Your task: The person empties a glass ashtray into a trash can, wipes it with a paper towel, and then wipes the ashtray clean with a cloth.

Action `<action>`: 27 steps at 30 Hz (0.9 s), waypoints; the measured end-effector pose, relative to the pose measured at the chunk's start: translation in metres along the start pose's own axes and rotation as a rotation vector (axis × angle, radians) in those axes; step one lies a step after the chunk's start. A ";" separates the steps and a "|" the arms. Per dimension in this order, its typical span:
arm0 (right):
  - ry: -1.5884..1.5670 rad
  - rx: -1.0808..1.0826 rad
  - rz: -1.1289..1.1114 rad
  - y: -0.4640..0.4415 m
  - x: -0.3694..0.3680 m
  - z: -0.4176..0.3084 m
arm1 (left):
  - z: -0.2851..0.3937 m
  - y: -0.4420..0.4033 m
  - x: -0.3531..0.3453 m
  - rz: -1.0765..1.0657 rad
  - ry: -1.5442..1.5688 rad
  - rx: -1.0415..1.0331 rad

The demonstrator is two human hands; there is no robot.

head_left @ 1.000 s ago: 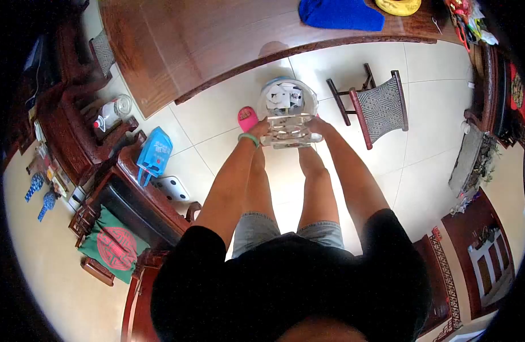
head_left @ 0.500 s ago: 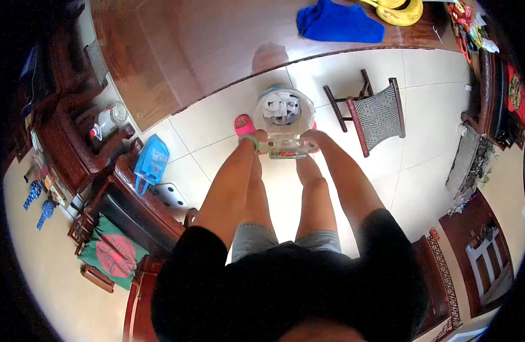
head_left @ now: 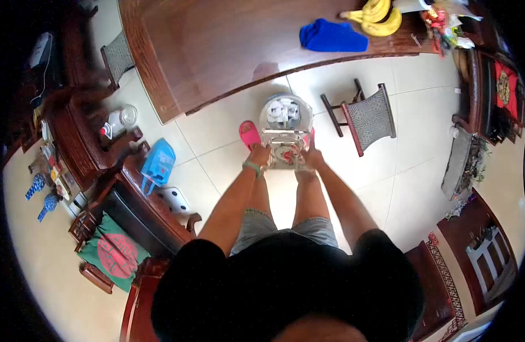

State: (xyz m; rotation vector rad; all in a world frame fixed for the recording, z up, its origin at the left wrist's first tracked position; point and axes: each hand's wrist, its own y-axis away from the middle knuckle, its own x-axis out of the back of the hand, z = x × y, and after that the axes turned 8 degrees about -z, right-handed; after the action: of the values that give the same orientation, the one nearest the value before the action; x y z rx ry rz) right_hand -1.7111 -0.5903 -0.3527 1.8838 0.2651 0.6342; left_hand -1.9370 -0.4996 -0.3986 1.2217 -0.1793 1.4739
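A clear, transparent box [head_left: 285, 153] with a red mark inside is held level between my two hands, in front of my legs. My left hand [head_left: 259, 155] is closed on its left side, a green band on the wrist. Gripping the right side is my right hand [head_left: 312, 158]. Just beyond the box, a round bin [head_left: 264, 118] stands on the floor with white paper scraps [head_left: 283, 112] in it. Pink slippers [head_left: 249, 135] show on either side of the bin.
A wooden table [head_left: 217, 45] lies ahead, bearing a blue cloth [head_left: 334, 36] and bananas [head_left: 382, 23]. A folding stool [head_left: 369, 121] stands right of the bin. On the left are a blue bag [head_left: 159, 162], a plastic bottle [head_left: 114, 123] and a dark wooden sofa [head_left: 143, 214].
The box has tilted so its broad face and red mark now show, and it sits slightly lower in view. Both hands keep hold of it. The camera view has shifted a little.
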 end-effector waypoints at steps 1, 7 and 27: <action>-0.153 -0.076 0.047 0.030 0.012 -0.020 | 0.014 0.011 0.030 0.098 -0.006 0.068; -0.100 0.293 0.387 0.078 -0.011 -0.014 | 0.050 0.066 0.102 0.325 0.426 0.410; -0.160 0.580 0.366 0.086 0.201 -0.214 | 0.009 0.037 0.325 0.832 0.798 0.482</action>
State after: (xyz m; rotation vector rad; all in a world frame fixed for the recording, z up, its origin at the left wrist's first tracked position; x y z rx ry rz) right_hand -1.6691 -0.3610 -0.1538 2.5627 -0.0107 0.6920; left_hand -1.8972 -0.3104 -0.1345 0.8334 0.2637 2.7435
